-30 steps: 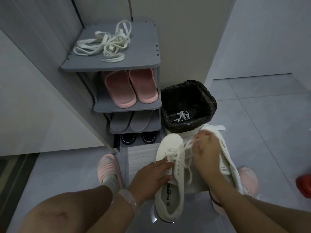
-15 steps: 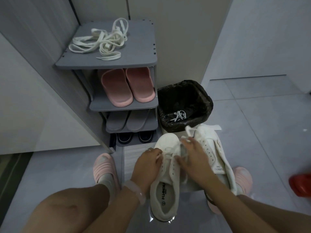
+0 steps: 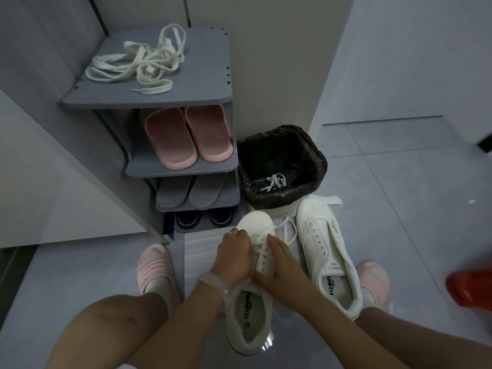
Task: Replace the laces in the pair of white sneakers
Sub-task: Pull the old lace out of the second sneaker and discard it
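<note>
From the head camera, the white low-top sneaker with a printed insole (image 3: 250, 296) lies on the grey tiled floor (image 3: 415, 198) between the person's knees, its long axis running from heel near the viewer to toe pointing away towards the black-lined waste bin (image 3: 282, 166). The left hand (image 3: 234, 255) rests over the left side of the eyelet rows, fingers bent down onto the upper; whether they pinch the thin white lace (image 3: 277, 233) cannot be told. The right hand (image 3: 279, 265) lies on the right side, fingers fairly straight, fingertips up near the lace crossing and thumb low by the tongue. The lace remains only in the eyelets nearest the toe, looping loose to the right, just ahead of both sets of fingertips; the right hand seems the nearer to its free loop. The second white sneaker (image 3: 327, 251), apparently already unlaced, sits just beside on the right. A discarded lace (image 3: 274, 181) lies in the bin, and the cream flat replacement laces (image 3: 141, 65) sit tangled on the grey shoe rack's top shelf (image 3: 202, 81).
</note>
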